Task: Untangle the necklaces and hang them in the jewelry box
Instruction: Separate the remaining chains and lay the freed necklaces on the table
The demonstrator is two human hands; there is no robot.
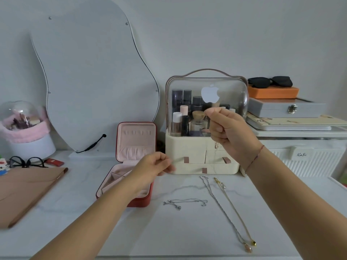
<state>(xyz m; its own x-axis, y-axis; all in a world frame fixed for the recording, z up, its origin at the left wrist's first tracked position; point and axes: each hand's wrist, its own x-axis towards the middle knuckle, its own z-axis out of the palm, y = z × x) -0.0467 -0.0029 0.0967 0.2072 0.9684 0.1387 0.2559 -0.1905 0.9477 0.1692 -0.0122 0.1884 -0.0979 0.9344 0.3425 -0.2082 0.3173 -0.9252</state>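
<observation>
Right hand pinches a fine chain up high; left hand pinches it lower, by the open red jewelry box. Chain prob. v. light, limp, snag-prone; best held at clasp ends. Three necklaces lie on table.

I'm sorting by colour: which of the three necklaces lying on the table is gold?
The gold necklace, rightmost of the three, lying lengthwise right beside the long silver chain. The short silver one lies crosswise, further left.
</observation>
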